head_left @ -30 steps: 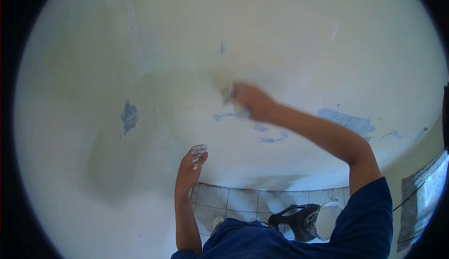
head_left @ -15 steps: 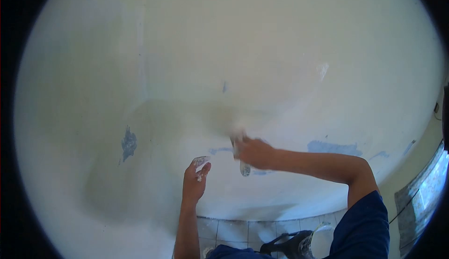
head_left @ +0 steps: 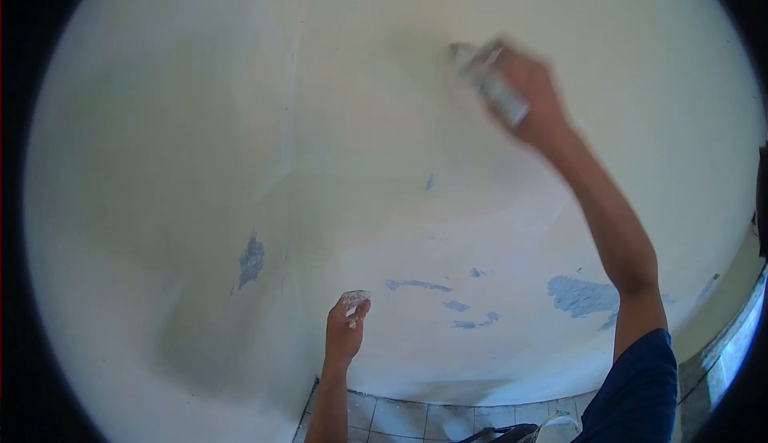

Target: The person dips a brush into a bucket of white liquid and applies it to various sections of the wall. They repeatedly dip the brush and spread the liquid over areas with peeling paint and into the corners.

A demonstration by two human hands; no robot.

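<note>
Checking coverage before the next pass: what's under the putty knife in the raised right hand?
Pale wall lies around the putty knife held by the right hand. The patch directly under the blade is covered and motion-blurred, so its surface can't be seen.

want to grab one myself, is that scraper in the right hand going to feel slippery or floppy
The scraper is smeared white, so its handle is probably somewhat slick. The right hand wraps it fully, suggesting a firm grip helps. It looks straight against the wall, likely fairly stiff, though blur hides detail.

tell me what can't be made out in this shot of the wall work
Head view only:
- Tool in the right hand: motion blur, so blade shape and wall contact unclear.
- Small white-smeared piece in the left hand: too small to identify.
- Bucket on the floor: cut off by the bottom edge.
</note>
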